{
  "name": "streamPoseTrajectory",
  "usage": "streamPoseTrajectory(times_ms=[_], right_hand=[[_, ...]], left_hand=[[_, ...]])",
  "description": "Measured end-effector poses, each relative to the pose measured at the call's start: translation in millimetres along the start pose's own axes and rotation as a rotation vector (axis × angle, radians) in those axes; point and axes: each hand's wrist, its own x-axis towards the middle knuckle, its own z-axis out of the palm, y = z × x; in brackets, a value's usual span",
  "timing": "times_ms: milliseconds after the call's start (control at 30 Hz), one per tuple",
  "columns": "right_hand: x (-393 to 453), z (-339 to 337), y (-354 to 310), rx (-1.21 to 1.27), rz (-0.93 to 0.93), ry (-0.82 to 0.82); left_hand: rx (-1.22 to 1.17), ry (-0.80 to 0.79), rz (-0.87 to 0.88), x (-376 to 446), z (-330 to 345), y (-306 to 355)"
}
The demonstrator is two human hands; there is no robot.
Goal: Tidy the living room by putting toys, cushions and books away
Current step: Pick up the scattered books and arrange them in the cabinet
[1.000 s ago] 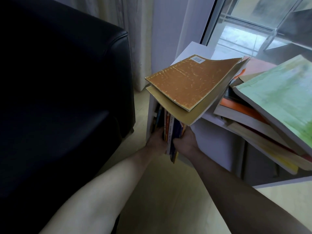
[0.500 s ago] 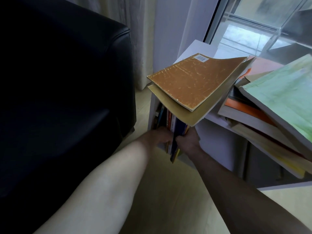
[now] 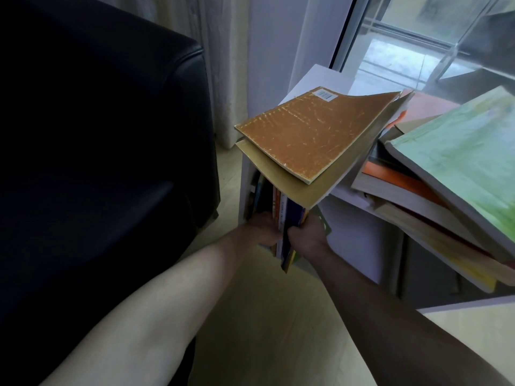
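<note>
A bundle of upright thin books (image 3: 287, 235) stands in the lower left compartment of a white shelf unit (image 3: 359, 243), its lower ends sticking out towards me. My left hand (image 3: 264, 228) grips the bundle from the left and my right hand (image 3: 306, 236) grips it from the right. Above them an orange-brown book (image 3: 312, 132) lies on a yellow one (image 3: 289, 185), both overhanging the shelf top. They hide the upper part of the bundle.
A black leather sofa (image 3: 106, 151) fills the left, close to the shelf. A slanting pile of books with a green cover (image 3: 459, 160) on top overhangs the shelf at right. Curtains (image 3: 223, 68) and a window (image 3: 418, 43) stand behind. Pale wood floor (image 3: 267, 316) lies below.
Both hands have closed in on the book bundle and shifted slightly up and right with it; the view has moved a little closer.
</note>
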Motion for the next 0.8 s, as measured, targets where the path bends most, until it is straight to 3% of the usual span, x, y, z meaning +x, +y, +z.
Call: streamPoseTrajectory(times_ms=[167,233,367,533,667,800], right_hand=[[-13.9,5.2,2.2,-0.017,-0.047,-0.046],[-19.8,13.4,-8.1,0.095,-0.053,-0.038],[-18.5,29.8,-30.9,0.233,0.026,0.177],[-10.8,41.9,-36.3,0.116,0.081,0.342],[-8.6,33.0,-35.3,0.127,0.072,0.402],[-8.2,12.1,-19.8,0.191,0.084,0.437]], left_hand=[[0.05,0.059,0.032,-13.7,11.1,-9.2],[0.05,0.089,0.034,-18.4,17.0,-13.6],[0.169,0.124,0.088,-16.4,25.5,-25.9],[0.222,0.132,0.097,-13.3,30.0,-35.7],[0.167,0.27,0.111,-8.7,37.6,-36.7],[0.059,0.54,0.033,-14.7,46.8,-16.1]])
